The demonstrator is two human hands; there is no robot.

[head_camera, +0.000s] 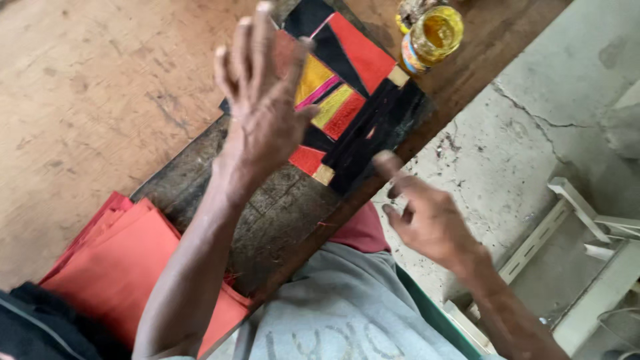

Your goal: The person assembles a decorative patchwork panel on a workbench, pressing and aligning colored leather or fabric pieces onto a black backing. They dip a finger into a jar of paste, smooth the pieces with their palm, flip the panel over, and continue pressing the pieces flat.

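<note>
Head view: left hand (263,110) hovers flat, fingers spread, holding nothing, over the patchwork panel (347,107) at upper centre. Its long axis runs from upper left to lower right. Right hand (427,217), loosely curled and empty, points a finger at its lower edge, nearer. Left palm hides part of the panel.

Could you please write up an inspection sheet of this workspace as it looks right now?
Surface: worn wooden bench, dark and scuffed.
Job's things: patchwork panel of red, yellow and black pieces, flat on the bench.
Clutter: red sheets stacked at one end; open jar with yellow contents.
Grippers: left hand open above the panel; right hand, a finger touching the panel's edge.
Cables: nothing seen.
Surroundings: cracked concrete floor; pale frame.
</note>
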